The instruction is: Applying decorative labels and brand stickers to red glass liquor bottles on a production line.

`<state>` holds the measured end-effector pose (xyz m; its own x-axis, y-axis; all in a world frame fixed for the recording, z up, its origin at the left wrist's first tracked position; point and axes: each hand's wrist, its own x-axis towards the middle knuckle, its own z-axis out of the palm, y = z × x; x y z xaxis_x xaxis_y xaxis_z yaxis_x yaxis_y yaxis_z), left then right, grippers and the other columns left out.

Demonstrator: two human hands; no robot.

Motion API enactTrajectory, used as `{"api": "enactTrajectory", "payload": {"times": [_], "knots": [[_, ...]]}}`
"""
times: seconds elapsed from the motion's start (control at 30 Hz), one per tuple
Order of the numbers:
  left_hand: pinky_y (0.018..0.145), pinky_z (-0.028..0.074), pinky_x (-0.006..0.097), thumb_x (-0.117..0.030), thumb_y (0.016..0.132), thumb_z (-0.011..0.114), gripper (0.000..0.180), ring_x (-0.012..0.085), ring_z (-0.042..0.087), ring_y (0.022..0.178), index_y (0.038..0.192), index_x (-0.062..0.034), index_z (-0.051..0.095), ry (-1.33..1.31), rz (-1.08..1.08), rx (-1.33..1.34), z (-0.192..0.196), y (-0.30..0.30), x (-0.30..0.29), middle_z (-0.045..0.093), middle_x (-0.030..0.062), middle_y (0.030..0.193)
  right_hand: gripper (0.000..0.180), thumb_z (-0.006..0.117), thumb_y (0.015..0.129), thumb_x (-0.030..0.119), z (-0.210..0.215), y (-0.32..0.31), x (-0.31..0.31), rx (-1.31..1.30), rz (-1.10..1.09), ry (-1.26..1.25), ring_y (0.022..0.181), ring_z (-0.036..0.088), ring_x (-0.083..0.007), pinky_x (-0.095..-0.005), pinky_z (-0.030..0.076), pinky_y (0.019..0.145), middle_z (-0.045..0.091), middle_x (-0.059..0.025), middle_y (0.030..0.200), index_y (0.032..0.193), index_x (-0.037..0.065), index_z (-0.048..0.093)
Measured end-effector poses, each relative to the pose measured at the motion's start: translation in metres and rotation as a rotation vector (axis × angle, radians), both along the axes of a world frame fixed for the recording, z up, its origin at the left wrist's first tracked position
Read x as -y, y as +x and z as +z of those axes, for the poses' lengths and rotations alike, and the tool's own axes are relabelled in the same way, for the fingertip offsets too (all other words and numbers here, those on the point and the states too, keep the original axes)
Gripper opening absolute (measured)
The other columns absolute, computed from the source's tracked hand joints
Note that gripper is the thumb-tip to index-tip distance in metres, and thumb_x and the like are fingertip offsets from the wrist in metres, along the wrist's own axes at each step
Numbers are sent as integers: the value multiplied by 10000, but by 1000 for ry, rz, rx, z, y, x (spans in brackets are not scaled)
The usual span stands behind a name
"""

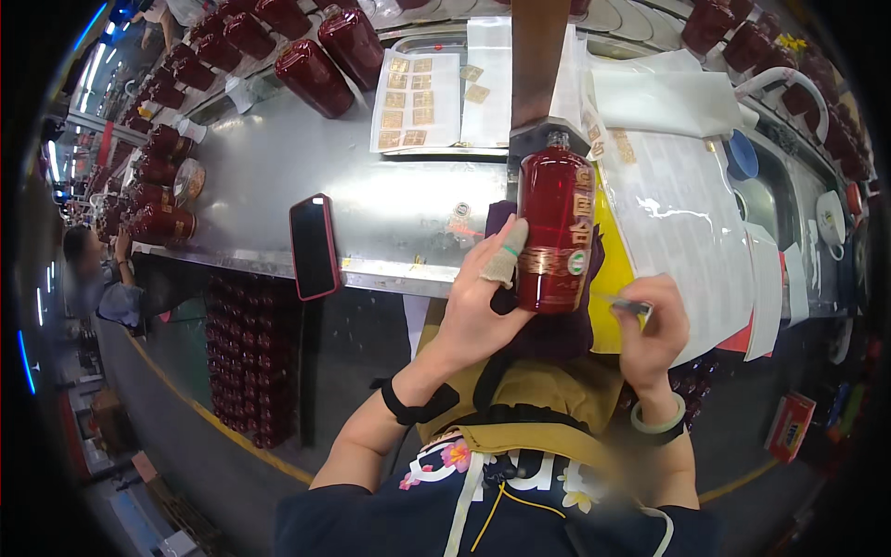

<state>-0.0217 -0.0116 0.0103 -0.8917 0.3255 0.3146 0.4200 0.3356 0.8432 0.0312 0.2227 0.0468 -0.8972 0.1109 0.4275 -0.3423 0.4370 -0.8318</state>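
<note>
My left hand (pixel 481 302) is closed round the lower left side of a dark red glass bottle (pixel 553 200), a beige cover on one finger. The bottle lies with its bare neck pointing away from me, on a dark purple cloth (pixel 583 336). Raised gold lettering, a gold band and a small round green-and-white emblem decorate its side. To the right of its base, my right hand (pixel 653 325) pinches a slim metal tool (pixel 631 305) that looks like tweezers. The tool's thin end points toward the bottle; whether it touches cannot be made out.
A phone (pixel 316 247) overhangs the metal table's (pixel 399 200) front edge. Beyond lie sheets of gold stickers (pixel 408 100); white backing sheets (pixel 682 223) spread to the right. A brown upright post (pixel 538 60) stands behind the bottle. More red bottles (pixel 314 77) line the back. Another person (pixel 102 269) works far left.
</note>
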Motion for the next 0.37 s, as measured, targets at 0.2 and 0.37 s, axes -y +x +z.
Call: {"api": "enactTrajectory", "payload": {"times": [0.2,0.37], "knots": [[1228,362,432,-174,664,1003,1158,315,485,1475,1625,-13,376,-55,-93,95,10,-16,33,490,187,1602,170,639,986,-77,-18,-6,2,-12,-135,-276,986,592,-166,-288,479,909,613,-98,1082,1121,-4,565],[1273,291,463,-200,686,986,1248,377,330,1569,1662,8,236,-51,-136,259,-4,-13,23,327,193,1709,163,631,1020,-36,-24,-4,12,59,-120,-357,1035,597,-176,-296,480,953,615,-112,1125,1159,1,554]]}}
